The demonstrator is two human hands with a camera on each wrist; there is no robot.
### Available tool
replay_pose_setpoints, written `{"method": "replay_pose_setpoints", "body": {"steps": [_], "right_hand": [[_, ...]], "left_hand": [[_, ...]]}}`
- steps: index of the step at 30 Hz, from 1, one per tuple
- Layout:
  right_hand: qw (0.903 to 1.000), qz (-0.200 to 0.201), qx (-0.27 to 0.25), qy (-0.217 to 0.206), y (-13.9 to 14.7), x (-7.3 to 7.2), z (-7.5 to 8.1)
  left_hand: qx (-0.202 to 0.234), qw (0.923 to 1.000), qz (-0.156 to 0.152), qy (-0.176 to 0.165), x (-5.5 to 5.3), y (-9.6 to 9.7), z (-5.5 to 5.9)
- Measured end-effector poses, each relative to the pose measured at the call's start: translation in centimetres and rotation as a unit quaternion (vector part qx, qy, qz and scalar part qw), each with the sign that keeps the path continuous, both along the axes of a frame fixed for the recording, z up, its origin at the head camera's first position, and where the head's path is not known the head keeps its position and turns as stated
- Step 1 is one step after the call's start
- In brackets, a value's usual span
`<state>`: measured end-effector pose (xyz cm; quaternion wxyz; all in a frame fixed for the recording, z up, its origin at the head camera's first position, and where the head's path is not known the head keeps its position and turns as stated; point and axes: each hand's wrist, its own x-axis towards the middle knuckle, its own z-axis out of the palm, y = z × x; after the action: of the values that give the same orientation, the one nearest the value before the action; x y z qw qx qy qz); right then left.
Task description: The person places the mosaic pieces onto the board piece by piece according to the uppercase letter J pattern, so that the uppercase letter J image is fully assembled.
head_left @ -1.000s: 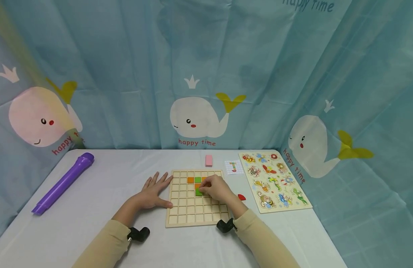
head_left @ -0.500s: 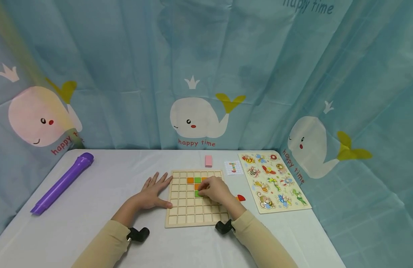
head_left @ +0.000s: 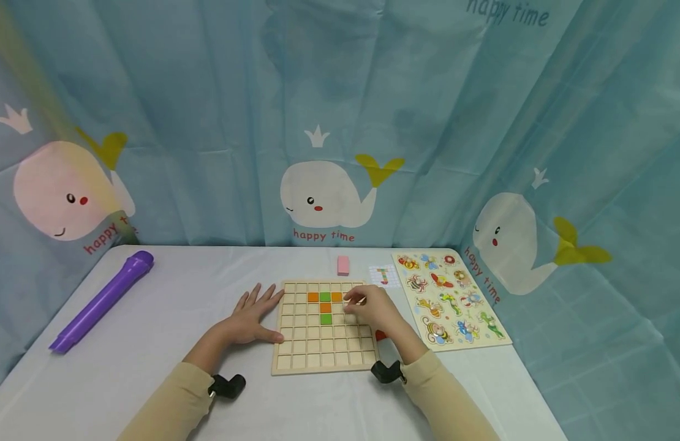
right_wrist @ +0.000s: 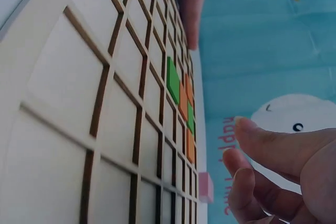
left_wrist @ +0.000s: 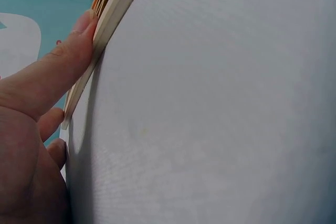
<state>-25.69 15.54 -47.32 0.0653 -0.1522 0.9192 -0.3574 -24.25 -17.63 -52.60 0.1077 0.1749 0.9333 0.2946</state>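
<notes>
A wooden grid board (head_left: 301, 361) lies on the table with several coloured square tiles in its cells. Orange, green and orange stand in one row; below the middle one come an orange tile (head_left: 326, 308) and a green tile (head_left: 326, 319). My left hand (head_left: 247, 321) rests spread at the board's left edge, its thumb (left_wrist: 73, 48) and fingertips touching the rim. Over the board's right part hovers my right hand (head_left: 374, 306), fingers bent loosely and thumb apart, with nothing between them in the right wrist view. A red piece (head_left: 381, 335) shows partly from under the right wrist.
Behind the board stand a pink block (head_left: 343, 266) and a small pattern card (head_left: 383, 276) with a coloured T-like figure. An insect puzzle board (head_left: 453, 306) lies to the right, a purple tube (head_left: 103, 303) far left. A whale-print curtain (head_left: 219, 184) surrounds the table.
My right hand has let go of the lower green tile, which now lies in its cell, and has moved right and back. My left hand stays put.
</notes>
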Motion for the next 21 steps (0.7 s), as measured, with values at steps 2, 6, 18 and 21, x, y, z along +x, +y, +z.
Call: {"method": "replay_pose_setpoints", "body": {"steps": [2, 6, 18, 21], "right_hand": [[1.0000, 0.000, -0.003, -0.001, 0.7, 0.0, 0.1], [1.0000, -0.002, -0.001, 0.007, 2.0, 0.2, 0.3], [0.9997, -0.023, 0.002, -0.010, 5.8, 1.3, 0.1], [0.9995, -0.027, 0.003, -0.017, 6.7, 1.5, -0.1]], "left_hand": [[-0.001, 1.0000, 0.000, 0.000, 0.0, 0.0, 0.0], [-0.003, 1.0000, 0.000, 0.000, -0.1, 0.0, -0.2], [0.000, 1.0000, -0.002, -0.005, -0.1, 0.0, 0.1], [0.000, 1.0000, -0.003, -0.005, -0.1, 0.0, 0.1]]}}
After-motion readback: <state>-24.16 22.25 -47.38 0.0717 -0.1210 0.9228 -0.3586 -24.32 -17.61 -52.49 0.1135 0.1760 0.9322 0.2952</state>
